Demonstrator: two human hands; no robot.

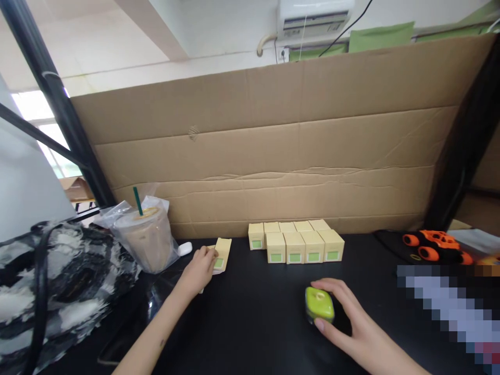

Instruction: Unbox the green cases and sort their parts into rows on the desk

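Note:
My left hand (199,268) is at the left of the black table, its fingers closed on a flat, pale yellow carton (222,250) with a green window or label. Part of the carton is hidden under the fingers. With thumb and fingers on either side, my right hand (351,320) grips a small container with a lime-green lid (319,302) at the table's middle right. Between and behind the hands stand several small yellow boxes (295,247) in two rows, each front-row box showing a green patch.
A bagged iced drink (146,242) with a green straw stands at left, beside a white earbud case (185,249) and a black-and-white fluffy bag (58,291). An orange toy car (437,246) sits at right. A cardboard panel (273,151) walls off the table's back.

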